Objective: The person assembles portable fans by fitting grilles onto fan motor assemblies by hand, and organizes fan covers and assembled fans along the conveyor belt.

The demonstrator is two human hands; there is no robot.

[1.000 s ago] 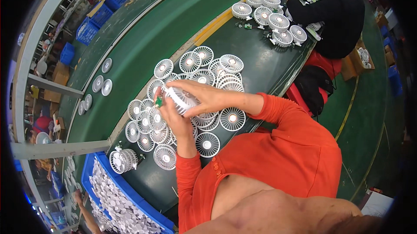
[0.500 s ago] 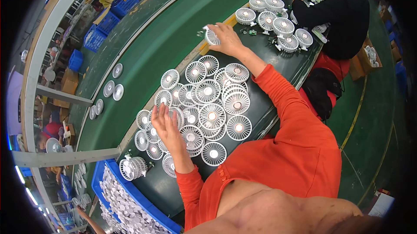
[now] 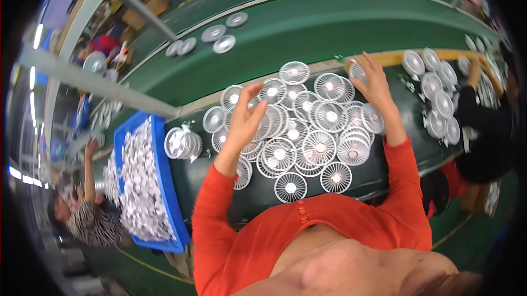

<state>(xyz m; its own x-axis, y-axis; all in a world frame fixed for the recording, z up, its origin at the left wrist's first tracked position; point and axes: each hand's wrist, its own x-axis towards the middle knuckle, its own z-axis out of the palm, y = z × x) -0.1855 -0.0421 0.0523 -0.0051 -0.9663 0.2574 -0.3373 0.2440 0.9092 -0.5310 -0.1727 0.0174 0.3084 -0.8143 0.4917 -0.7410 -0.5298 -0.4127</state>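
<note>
A heap of round white fan grilles (image 3: 331,116) lies on the dark green bench, several with copper-coloured centres. My left hand (image 3: 245,123) is above the heap's left part, blurred, with fingers and thumb apart and nothing in them. At the heap's far right, my right hand (image 3: 377,88) has its thumb and fingers around a white fan head (image 3: 358,71), partly hidden by the hand. A small green piece shows beside it. Left of the heap stands a white fan head assembly (image 3: 182,143) lying on its side, with small parts attached.
A blue bin (image 3: 171,197) full of small white pieces stands at left. More fan heads (image 3: 431,85) lie at right, near a co-worker in black (image 3: 483,126). Several discs (image 3: 214,33) rest on the green conveyor (image 3: 285,27) beyond. Another person (image 3: 93,222) is at far left.
The view has swung left, bringing the whole blue bin and another person into sight. My right hand, with the fan head, is now nearer the grille heap. My left hand stays over the heap, still open.
</note>
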